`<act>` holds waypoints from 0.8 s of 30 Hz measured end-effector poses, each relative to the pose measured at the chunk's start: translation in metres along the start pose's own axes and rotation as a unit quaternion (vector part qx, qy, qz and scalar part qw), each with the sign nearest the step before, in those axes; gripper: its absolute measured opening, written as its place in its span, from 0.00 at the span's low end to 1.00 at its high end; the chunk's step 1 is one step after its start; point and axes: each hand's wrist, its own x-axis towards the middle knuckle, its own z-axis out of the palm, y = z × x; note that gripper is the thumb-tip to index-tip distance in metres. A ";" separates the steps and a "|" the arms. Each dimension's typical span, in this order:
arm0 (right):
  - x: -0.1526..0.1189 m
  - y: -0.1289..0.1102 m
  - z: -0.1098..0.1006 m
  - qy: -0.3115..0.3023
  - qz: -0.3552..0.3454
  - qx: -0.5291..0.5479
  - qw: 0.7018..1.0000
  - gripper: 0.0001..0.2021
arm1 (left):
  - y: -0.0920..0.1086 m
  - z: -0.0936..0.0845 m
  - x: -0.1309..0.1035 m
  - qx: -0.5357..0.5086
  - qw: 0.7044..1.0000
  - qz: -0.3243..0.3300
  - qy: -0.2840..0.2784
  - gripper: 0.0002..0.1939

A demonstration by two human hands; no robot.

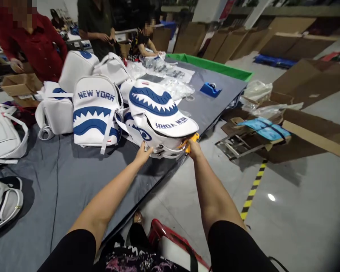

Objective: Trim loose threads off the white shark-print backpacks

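A white backpack (164, 126) with blue shark-mouth prints and "NEW YORK" lettering lies tilted at the table edge, its flap toward me. My left hand (144, 153) grips its near lower side, beside a blue eye print, with the thumb and fingers closed on the fabric. At the bag's right end, my right hand (195, 148) is closed around an orange-handled tool (188, 146), whose exact kind I cannot make out. That tool is against or very near the bag's edge. Another white backpack (95, 113) stands upright just left.
More white bags lie on the grey-covered table (82, 196). A blue tape dispenser (211, 90) and clear plastic bags (174, 88) are farther back. Cardboard boxes (308, 85) and a folding stool (235, 147) stand right. A red chair (170, 232) is below me. Several people are across the table.
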 end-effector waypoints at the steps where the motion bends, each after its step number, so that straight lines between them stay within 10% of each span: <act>1: 0.002 0.012 -0.007 0.017 0.013 0.016 1.000 0.07 | -0.003 -0.001 0.005 0.005 1.000 -0.003 0.017 0.37; 11: 0.004 0.027 -0.007 0.116 -0.059 0.126 0.983 0.18 | 0.033 -0.048 0.062 0.151 0.941 0.196 0.229 0.33; 15: -0.016 0.046 -0.043 0.125 -0.069 0.172 0.975 0.19 | -0.019 -0.084 0.060 0.278 0.905 0.066 0.315 0.44; 19: -0.031 0.086 -0.077 0.102 0.123 0.158 0.975 0.13 | -0.089 -0.118 0.058 0.482 0.852 0.082 0.186 0.50; 24: -0.014 0.122 -0.056 0.026 0.190 0.127 0.973 0.09 | -0.109 -0.150 0.103 0.563 0.800 0.098 0.184 0.40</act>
